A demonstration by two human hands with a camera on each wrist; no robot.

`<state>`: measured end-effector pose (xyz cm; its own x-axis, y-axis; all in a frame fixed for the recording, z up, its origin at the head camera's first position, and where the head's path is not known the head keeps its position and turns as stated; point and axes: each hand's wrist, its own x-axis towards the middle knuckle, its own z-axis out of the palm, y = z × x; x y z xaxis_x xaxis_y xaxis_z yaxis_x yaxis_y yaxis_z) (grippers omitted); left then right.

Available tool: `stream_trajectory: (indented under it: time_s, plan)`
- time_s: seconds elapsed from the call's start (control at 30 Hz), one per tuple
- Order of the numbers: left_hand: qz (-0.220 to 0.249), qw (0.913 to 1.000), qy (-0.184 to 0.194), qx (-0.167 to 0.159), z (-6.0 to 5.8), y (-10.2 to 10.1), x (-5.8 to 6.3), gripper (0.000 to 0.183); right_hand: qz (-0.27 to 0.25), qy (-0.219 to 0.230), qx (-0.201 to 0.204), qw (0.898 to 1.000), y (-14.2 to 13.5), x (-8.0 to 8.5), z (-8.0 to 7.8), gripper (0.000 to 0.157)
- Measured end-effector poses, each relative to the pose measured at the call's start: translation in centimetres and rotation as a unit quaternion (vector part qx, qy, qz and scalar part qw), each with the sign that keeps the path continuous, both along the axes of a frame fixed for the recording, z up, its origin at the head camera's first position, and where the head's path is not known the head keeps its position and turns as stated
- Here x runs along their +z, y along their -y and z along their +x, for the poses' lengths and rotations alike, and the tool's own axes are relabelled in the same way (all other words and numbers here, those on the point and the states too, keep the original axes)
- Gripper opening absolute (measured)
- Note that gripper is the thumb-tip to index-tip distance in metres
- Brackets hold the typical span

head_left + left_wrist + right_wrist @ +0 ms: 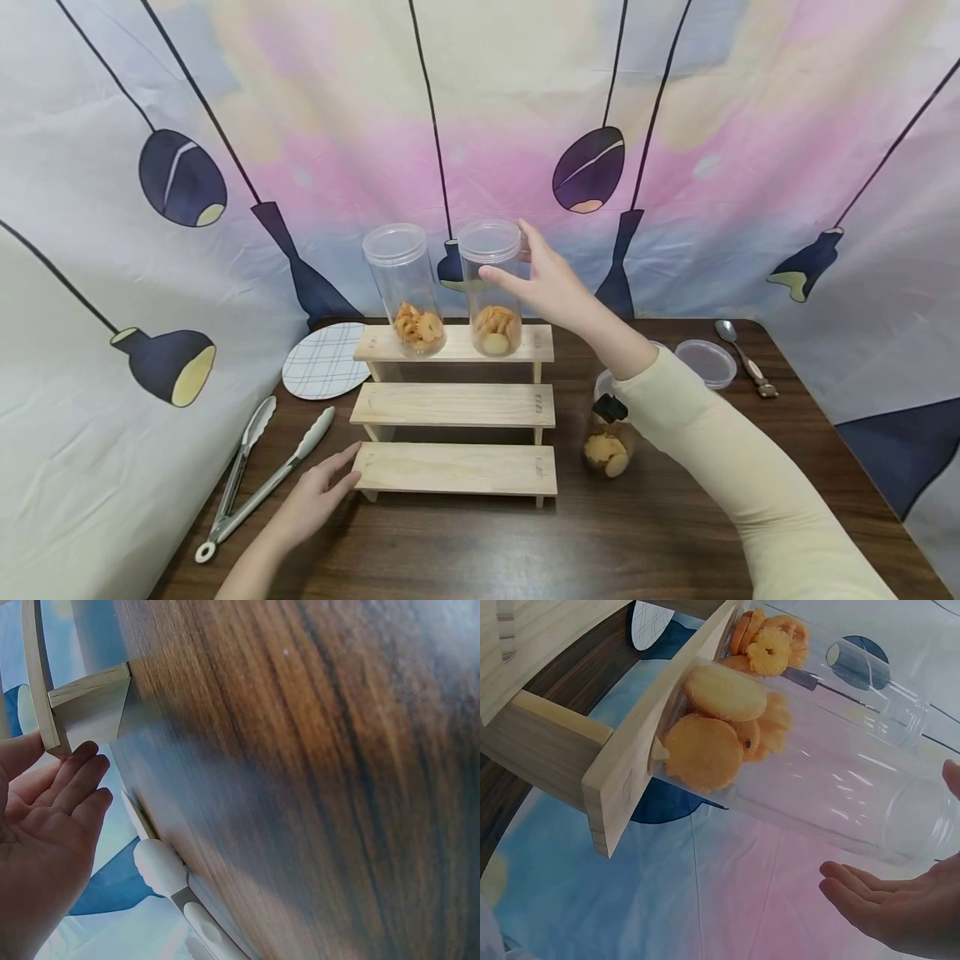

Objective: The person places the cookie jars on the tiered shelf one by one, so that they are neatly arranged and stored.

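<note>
My left hand (311,500) touches the left end of the lowest board of a three-step wooden display shelf (453,406). Its fingers look mostly straight in the left wrist view, with thumb and fingertips at the board's corner (52,739). My right hand (551,279) is spread beside the lid of a clear jar of cookies (495,292) on the top step. From the right wrist view, a gap shows between that hand (900,907) and the jar (810,772). To its left stands a second clear cookie jar (405,292), also lidded.
A third cookie jar (606,450) stands right of the shelf, partly hidden by my right arm. Behind it lie a clear lid (707,364) and a spoon (742,354). Metal tongs (258,492) and a checked white plate (322,362) lie on the left. A printed curtain (495,108) hangs behind.
</note>
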<state>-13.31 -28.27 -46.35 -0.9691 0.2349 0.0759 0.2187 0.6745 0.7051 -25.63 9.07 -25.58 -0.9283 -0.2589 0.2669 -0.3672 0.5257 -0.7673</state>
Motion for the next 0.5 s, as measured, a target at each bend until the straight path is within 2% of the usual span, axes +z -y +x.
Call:
stream_trajectory:
  time_s: [0.3,0.5]
  plan:
    - [-0.001,1.0,0.005,0.004,0.0,0.0,-0.1,0.049,-0.018,-0.006,0.029,0.999,-1.3,-0.3,1.1,0.091]
    - [-0.004,1.0,0.004,0.006,0.1,0.0,0.0,0.049,-0.006,-0.008,0.031,0.999,-2.3,-0.3,3.0,0.088]
